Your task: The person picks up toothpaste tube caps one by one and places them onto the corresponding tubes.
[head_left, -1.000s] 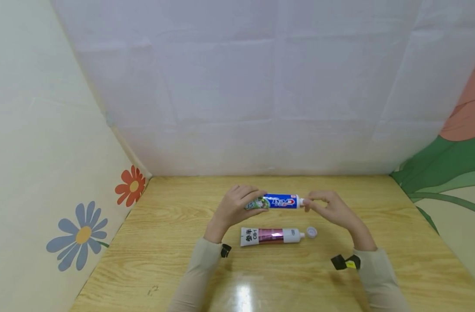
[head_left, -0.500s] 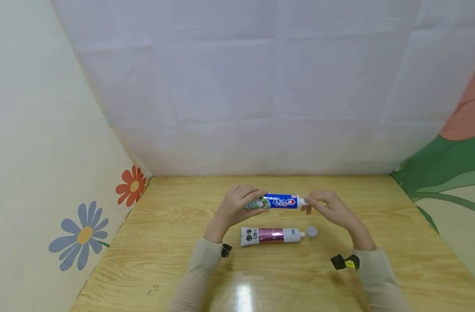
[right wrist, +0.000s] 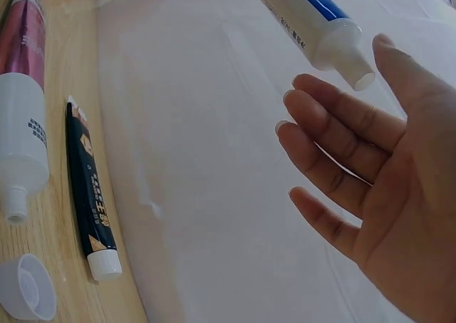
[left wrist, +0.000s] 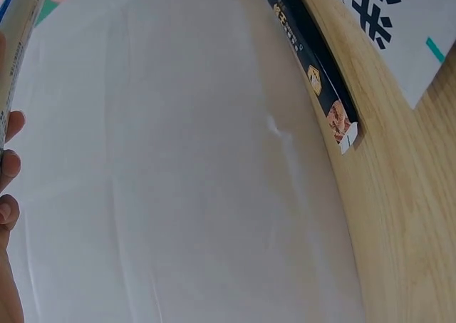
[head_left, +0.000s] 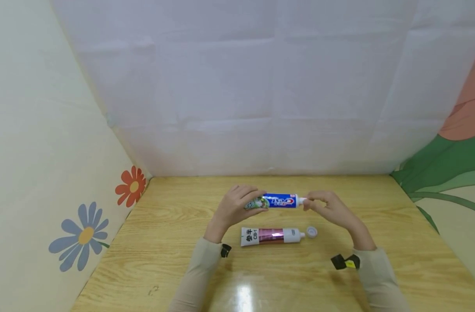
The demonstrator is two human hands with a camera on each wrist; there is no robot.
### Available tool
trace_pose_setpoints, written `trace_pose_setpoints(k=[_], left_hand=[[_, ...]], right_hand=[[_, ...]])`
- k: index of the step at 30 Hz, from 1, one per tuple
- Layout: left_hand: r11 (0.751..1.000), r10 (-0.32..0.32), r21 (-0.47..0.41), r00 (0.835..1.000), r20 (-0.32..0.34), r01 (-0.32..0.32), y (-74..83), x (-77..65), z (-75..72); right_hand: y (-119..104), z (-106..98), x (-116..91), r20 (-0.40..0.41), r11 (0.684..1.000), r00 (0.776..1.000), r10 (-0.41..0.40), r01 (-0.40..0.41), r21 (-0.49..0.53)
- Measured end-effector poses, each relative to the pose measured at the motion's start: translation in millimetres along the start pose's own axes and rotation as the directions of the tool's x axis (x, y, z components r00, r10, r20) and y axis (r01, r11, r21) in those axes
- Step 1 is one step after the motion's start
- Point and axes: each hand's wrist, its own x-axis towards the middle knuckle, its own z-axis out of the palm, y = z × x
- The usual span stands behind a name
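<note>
My left hand [head_left: 237,203] grips a blue, white and green Crest toothpaste tube [head_left: 282,200] by its flat end, holding it level above the table. The narrow white tip [right wrist: 355,68] of this tube points toward my right hand [head_left: 331,210]. In the right wrist view, the right thumb and fingers [right wrist: 342,148] are spread apart around that tip, with nothing pinched between them. Closer to me, a pink and white toothpaste tube [head_left: 271,236] lies on the table, its nozzle bare. A round white cap [head_left: 312,232] lies beside the nozzle.
Both wrist views show a black toothpaste tube [right wrist: 90,187] with a white cap lying on the wooden table [head_left: 175,260]; it is hidden in the head view. A white sheet [head_left: 221,108] rises behind the table, and flower-patterned panels [head_left: 34,151] flank it.
The fingers of my right hand shift slightly around the tip of the Crest tube. The left hand and the things on the table stay where they were.
</note>
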Motion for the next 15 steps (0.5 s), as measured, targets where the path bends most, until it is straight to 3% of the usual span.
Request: trace_pose_setpoints(k=[5, 15], left_hand=[[1.000, -0.003, 0.002, 1.000, -0.001, 0.003, -0.6, 0.5, -1.1], [1.000, -0.006, 0.019, 1.000, -0.009, 0.007, -0.5, 0.7, -0.1]], right_hand=[[-4.0, 0.6, -0.9, -0.020, 0.999, 0.999, 0.047, -0.048, -0.017], [-0.1, 1.2, 0.6, -0.051, 1.000, 0.998, -0.023, 0.022, -0.008]])
